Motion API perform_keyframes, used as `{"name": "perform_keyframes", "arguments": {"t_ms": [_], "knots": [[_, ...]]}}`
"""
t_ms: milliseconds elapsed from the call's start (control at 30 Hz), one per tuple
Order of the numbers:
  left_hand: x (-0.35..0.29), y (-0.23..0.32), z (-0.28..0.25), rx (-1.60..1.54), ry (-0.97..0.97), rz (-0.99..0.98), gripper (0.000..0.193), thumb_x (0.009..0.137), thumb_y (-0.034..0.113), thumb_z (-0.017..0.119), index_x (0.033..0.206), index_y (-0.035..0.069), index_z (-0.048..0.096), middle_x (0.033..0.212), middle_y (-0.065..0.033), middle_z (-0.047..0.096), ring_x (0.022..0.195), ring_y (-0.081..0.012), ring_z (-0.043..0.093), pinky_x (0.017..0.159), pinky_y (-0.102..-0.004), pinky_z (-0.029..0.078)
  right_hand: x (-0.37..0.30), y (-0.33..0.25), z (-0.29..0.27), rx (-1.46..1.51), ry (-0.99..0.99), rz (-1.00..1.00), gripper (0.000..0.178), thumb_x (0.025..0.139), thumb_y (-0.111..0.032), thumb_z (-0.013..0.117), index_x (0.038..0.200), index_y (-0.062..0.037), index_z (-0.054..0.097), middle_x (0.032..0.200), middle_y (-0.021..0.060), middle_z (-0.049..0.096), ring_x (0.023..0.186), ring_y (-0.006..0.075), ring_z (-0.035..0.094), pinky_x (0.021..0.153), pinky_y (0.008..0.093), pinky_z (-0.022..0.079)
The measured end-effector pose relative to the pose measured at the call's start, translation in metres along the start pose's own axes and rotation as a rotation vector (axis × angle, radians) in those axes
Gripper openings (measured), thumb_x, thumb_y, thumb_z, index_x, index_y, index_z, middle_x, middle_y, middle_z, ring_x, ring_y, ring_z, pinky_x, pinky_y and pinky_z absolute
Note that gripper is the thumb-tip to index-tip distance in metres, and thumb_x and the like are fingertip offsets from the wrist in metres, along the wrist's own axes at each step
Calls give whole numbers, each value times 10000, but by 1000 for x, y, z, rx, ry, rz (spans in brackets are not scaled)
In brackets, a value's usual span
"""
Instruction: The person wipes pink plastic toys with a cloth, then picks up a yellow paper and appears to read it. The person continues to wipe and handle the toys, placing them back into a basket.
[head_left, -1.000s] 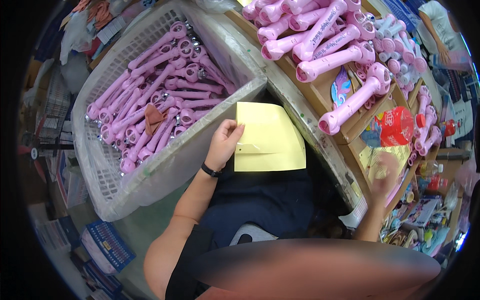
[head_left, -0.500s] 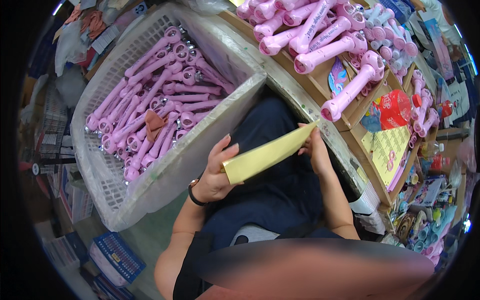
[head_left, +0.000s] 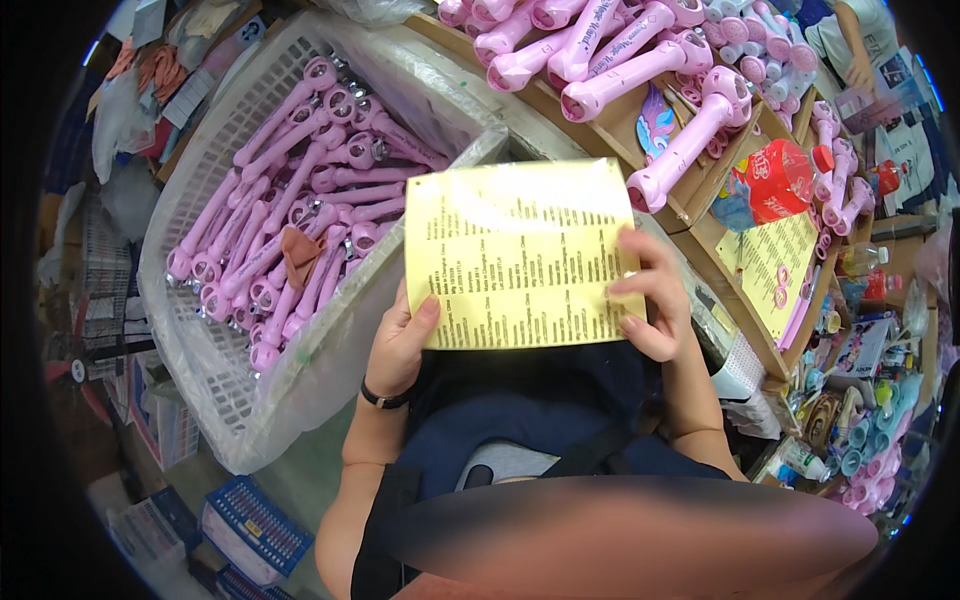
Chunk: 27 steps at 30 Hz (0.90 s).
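Observation:
A yellow sheet, printed with rows of repeated small black text blocks, is spread face up above my lap. My left hand pinches its lower left corner, thumb on the printed face and fingers hidden behind. At the right edge, my right hand has its fingers and thumb apart over the front of the sheet, slightly blurred. Close by on the left, a white plastic-lined crate is heaped with pink toy wands. A brown scrap lies on top of them.
To the right stands a wooden divided tray with more pink wands and a red-labelled bottle. Another yellow sheet lies in it with pink rings. Blue boxes sit low on the left. A person's arm shows at the upper right.
The yellow sheet has turned from nearly edge-on to flat, its printed face now showing. My left hand shifted left along it; my right hand's fingers moved onto the front at its edge.

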<state>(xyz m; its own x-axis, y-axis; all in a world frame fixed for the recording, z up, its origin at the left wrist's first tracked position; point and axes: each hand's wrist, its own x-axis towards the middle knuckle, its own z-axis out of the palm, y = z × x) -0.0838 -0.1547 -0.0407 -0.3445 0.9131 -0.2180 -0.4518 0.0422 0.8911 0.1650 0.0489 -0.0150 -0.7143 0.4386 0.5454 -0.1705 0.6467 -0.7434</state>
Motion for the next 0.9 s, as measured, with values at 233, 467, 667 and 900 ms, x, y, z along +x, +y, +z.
{"name": "perform_keyframes", "arguments": {"t_ms": [233, 467, 667, 900], "knots": [[8, -10, 4, 125, 88, 303, 386, 1001, 148, 445, 1323, -66, 454, 1302, -122, 543, 1199, -197, 498, 1028, -311, 342, 4, 8, 38, 550, 278, 344, 754, 860, 81, 522, 1499, -72, 152, 1502, 123, 264, 1329, 233, 356, 1094, 388, 276], [17, -3, 17, 735, 362, 628, 389, 963, 51, 473, 1346, -13, 455, 1272, -146, 555, 1160, -180, 531, 991, -337, 402, 2, 0, 24, 175, 86, 488, 289, 889, 19, 582, 1175, -15, 613, 1117, 86, 571, 945, 126, 554, 776, 249, 450], [13, 12, 7, 231, 118, 364, 473, 881, -63, 577, 1337, -43, 453, 1226, -147, 588, 1042, -158, 597, 893, -263, 469, 2, 0, 23, 353, 112, 482, 330, 872, 6, 624, 1201, -16, 603, 1111, 65, 561, 935, 122, 564, 747, 239, 456], [11, 25, 1, 412, 126, 346, 405, 867, 31, 646, 1256, -27, 549, 1159, -129, 631, 1019, -183, 610, 985, -324, 413, 9, -17, 10, 85, 87, 451, 295, 819, -37, 702, 1110, -27, 659, 875, 62, 602, 754, 147, 593, 650, 242, 463]]}}
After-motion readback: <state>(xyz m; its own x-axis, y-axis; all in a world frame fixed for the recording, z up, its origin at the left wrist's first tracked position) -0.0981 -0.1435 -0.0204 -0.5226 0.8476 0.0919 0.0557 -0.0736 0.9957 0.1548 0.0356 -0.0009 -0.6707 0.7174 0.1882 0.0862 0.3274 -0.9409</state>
